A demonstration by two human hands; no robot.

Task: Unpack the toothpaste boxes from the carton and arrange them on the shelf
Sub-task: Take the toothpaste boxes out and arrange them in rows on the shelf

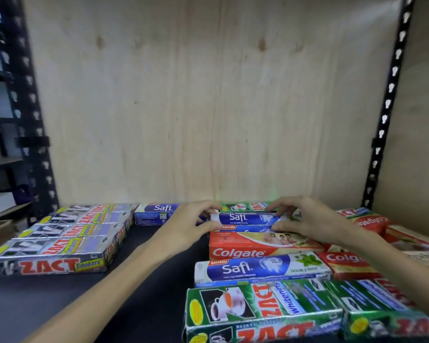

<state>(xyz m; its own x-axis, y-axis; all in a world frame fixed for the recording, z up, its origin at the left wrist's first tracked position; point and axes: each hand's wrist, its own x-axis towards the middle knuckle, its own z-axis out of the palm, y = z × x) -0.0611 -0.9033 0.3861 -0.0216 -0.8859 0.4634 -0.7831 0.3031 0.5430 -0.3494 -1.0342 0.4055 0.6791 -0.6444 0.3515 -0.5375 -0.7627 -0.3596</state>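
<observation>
behind the red colgate box, toward the plywood back of the shelf, a blue safi box is held at both ends: its left end is pinched by the left hand, its right end by the right hand, each grip narrow around it. left of the colgate box, across bare dark shelf, silver zact smokers boxes are laid in a row.
</observation>
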